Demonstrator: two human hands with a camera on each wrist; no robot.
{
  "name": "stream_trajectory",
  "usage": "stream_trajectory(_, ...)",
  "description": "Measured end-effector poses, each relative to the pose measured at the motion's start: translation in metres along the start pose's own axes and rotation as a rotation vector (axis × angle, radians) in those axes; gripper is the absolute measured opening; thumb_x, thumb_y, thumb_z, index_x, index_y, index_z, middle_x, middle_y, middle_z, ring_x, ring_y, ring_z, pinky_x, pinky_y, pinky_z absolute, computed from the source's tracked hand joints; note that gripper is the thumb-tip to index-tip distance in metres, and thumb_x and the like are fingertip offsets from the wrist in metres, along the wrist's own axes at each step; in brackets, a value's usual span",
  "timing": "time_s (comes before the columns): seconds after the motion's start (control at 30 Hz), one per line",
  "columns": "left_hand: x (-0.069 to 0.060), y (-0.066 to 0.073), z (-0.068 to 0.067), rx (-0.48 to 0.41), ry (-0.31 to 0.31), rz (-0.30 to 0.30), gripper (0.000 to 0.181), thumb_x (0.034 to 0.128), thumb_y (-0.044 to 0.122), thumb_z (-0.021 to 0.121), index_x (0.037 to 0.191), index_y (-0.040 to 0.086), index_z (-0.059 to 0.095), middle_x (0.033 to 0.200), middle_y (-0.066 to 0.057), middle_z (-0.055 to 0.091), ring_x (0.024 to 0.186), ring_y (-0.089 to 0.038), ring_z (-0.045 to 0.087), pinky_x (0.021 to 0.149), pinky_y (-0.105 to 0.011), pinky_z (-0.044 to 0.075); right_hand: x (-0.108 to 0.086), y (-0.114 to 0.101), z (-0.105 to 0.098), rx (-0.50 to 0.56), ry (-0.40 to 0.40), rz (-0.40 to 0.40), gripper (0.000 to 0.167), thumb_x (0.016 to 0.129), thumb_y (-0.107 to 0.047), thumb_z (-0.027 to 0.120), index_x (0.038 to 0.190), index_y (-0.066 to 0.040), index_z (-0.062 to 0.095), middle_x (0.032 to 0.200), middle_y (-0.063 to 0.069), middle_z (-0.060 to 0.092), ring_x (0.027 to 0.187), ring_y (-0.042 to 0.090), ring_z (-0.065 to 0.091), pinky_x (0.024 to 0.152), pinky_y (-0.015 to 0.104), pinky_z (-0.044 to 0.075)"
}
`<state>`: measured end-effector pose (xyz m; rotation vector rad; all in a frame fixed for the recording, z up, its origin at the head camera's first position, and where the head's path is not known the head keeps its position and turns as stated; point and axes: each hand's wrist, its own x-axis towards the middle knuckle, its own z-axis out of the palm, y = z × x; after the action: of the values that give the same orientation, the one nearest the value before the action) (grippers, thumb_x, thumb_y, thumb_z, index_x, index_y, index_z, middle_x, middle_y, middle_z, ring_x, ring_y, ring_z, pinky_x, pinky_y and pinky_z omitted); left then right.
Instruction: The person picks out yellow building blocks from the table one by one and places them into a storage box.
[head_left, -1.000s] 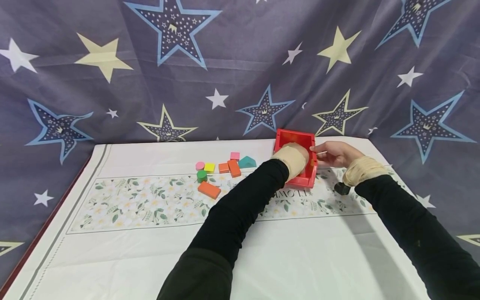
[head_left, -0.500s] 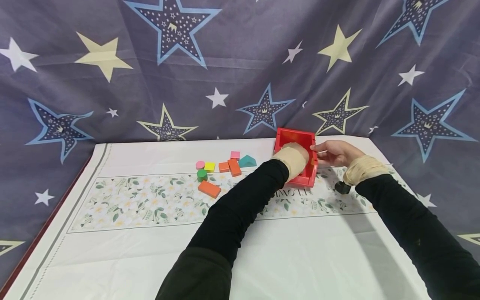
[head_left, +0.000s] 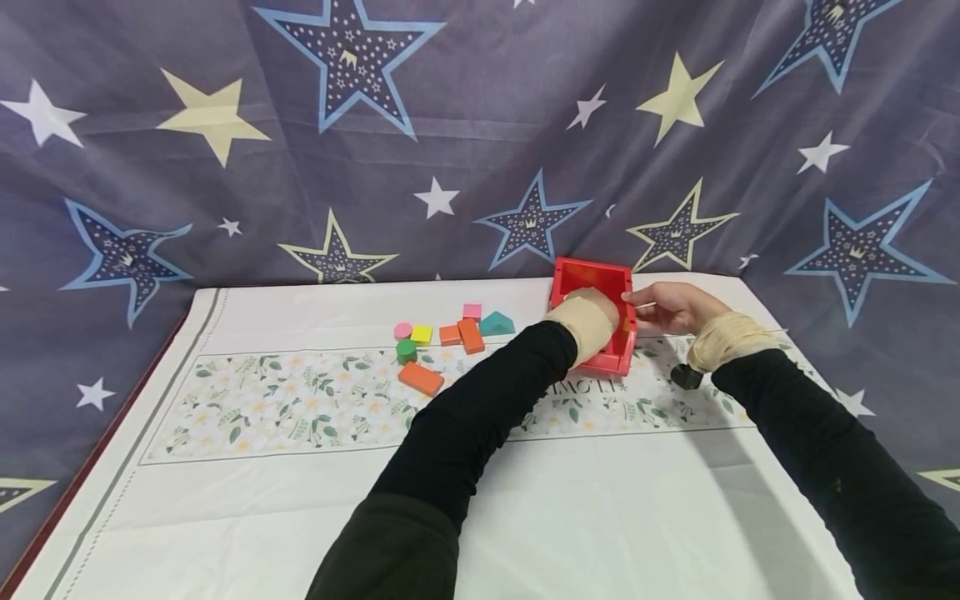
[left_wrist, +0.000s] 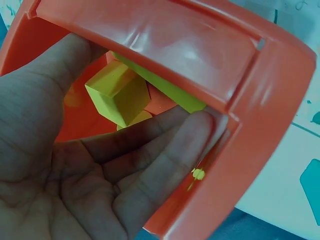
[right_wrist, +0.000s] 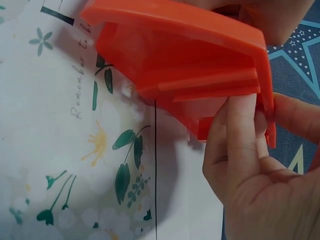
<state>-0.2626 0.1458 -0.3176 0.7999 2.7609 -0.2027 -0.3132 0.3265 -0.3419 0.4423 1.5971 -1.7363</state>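
Observation:
A red plastic box (head_left: 611, 360) stands at the back right of the table, its open side facing me. My left hand (left_wrist: 90, 175) reaches inside it, thumb and fingers spread apart, with the thumb tip hidden behind the rim. A yellow cube (left_wrist: 115, 92) lies deeper in the box. Fingertips of the left hand meet one end of a long yellow-green block (left_wrist: 160, 82); whether they grip it is unclear. My right hand (head_left: 671, 308) pinches the box's right edge between thumb and fingers, seen closely in the right wrist view.
Left of the box lie orange blocks (head_left: 422, 380), a green cylinder (head_left: 407, 351), a yellow block (head_left: 422, 335), a pink round block (head_left: 402, 332), a pink square block (head_left: 472, 312) and a teal triangle (head_left: 497, 323). A starred curtain (head_left: 450, 108) hangs behind the table.

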Motion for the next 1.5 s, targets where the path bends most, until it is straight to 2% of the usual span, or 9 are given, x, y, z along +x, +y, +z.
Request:
stream_trajectory(0.3, 0.0, 0.002, -0.006, 0.071, -0.021, -0.014, 0.024, 0.092, 0.032, 0.066, 0.112, 0.023, 0.075, 0.119, 0.007, 0.073, 0.109, -0.01, 0.065, 0.096, -0.023, 0.051, 0.002, 0.001, 0.0, -0.004, 0.019, 0.0, 0.019, 0.105, -0.01, 0.049, 0.091, -0.007, 0.062, 0.08, 0.004, 0.069, 0.073, 0.012, 0.07, 0.074, 0.027, 0.061)
stream_trajectory(0.43, 0.013, 0.002, -0.006, 0.053, -0.086, -0.051, 0.023, 0.0901, 0.034, 0.071, 0.111, 0.024, 0.074, 0.116, 0.008, 0.071, 0.105, -0.011, 0.063, 0.094, -0.023, 0.051, 0.003, 0.001, 0.0, 0.001, 0.013, -0.002, 0.024, 0.106, -0.01, 0.049, 0.088, -0.007, 0.064, 0.08, 0.004, 0.07, 0.073, 0.012, 0.07, 0.073, 0.026, 0.061)
stream_trajectory(0.5, 0.012, 0.0, -0.009, 0.013, -0.081, -0.049, 0.026, 0.0902, 0.034, 0.073, 0.113, 0.022, 0.073, 0.114, 0.007, 0.071, 0.102, -0.011, 0.062, 0.092, -0.023, 0.051, 0.002, 0.001, 0.0, 0.001, 0.007, -0.002, 0.025, 0.106, -0.01, 0.048, 0.087, -0.008, 0.064, 0.08, 0.003, 0.07, 0.073, 0.012, 0.07, 0.073, 0.026, 0.061)
stream_trajectory(0.57, 0.009, -0.004, -0.011, -0.029, -0.045, -0.03, 0.026, 0.0903, 0.032, 0.073, 0.112, 0.019, 0.074, 0.11, 0.006, 0.071, 0.096, -0.012, 0.06, 0.088, -0.023, 0.051, 0.001, 0.001, 0.0, 0.0, -0.002, -0.004, 0.024, 0.106, -0.009, 0.048, 0.088, -0.007, 0.064, 0.08, 0.003, 0.07, 0.073, 0.012, 0.07, 0.073, 0.025, 0.061)
stream_trajectory(0.67, -0.006, -0.01, -0.021, -0.05, 0.029, 0.036, 0.032, 0.0918, 0.032, 0.072, 0.119, 0.015, 0.072, 0.111, 0.003, 0.072, 0.094, -0.013, 0.06, 0.086, -0.025, 0.051, 0.0, 0.0, -0.001, -0.001, 0.0, -0.005, 0.021, 0.106, -0.009, 0.047, 0.09, -0.007, 0.061, 0.081, 0.004, 0.069, 0.073, 0.012, 0.07, 0.074, 0.024, 0.061)
stream_trajectory(0.93, -0.009, -0.026, -0.032, 0.013, 0.142, 0.146, 0.036, 0.0926, 0.037, 0.071, 0.121, 0.015, 0.071, 0.111, 0.0, 0.074, 0.096, -0.016, 0.066, 0.09, -0.032, 0.056, -0.001, -0.001, 0.0, 0.006, -0.005, 0.019, 0.014, 0.106, -0.013, 0.05, 0.099, -0.006, 0.06, 0.086, 0.004, 0.071, 0.076, 0.013, 0.071, 0.076, 0.025, 0.061)
stream_trajectory(1.17, -0.021, -0.04, -0.03, 0.103, 0.213, 0.191, 0.034, 0.0932, 0.044, 0.07, 0.113, 0.016, 0.075, 0.099, 0.002, 0.077, 0.088, -0.014, 0.068, 0.082, -0.031, 0.057, -0.001, 0.0, 0.0, -0.004, 0.02, 0.036, 0.015, 0.106, -0.016, 0.052, 0.117, -0.007, 0.049, 0.086, 0.003, 0.072, 0.077, 0.013, 0.071, 0.076, 0.024, 0.06)
stream_trajectory(1.33, -0.033, -0.053, -0.028, 0.111, 0.265, 0.207, 0.038, 0.0921, 0.048, 0.07, 0.113, 0.016, 0.074, 0.096, 0.003, 0.077, 0.083, -0.013, 0.069, 0.077, -0.027, 0.057, -0.001, 0.0, 0.0, -0.006, 0.012, 0.035, 0.014, 0.106, -0.017, 0.051, 0.116, -0.007, 0.048, 0.086, 0.003, 0.071, 0.077, 0.012, 0.071, 0.077, 0.024, 0.06)
stream_trajectory(1.5, -0.044, -0.066, -0.027, 0.1, 0.321, 0.203, 0.041, 0.0925, 0.047, 0.07, 0.117, 0.015, 0.071, 0.098, 0.002, 0.076, 0.085, -0.013, 0.069, 0.077, -0.028, 0.057, 0.0, 0.0, 0.001, -0.006, 0.016, 0.03, 0.013, 0.106, -0.016, 0.05, 0.115, -0.007, 0.048, 0.085, 0.003, 0.072, 0.077, 0.013, 0.071, 0.076, 0.025, 0.06)
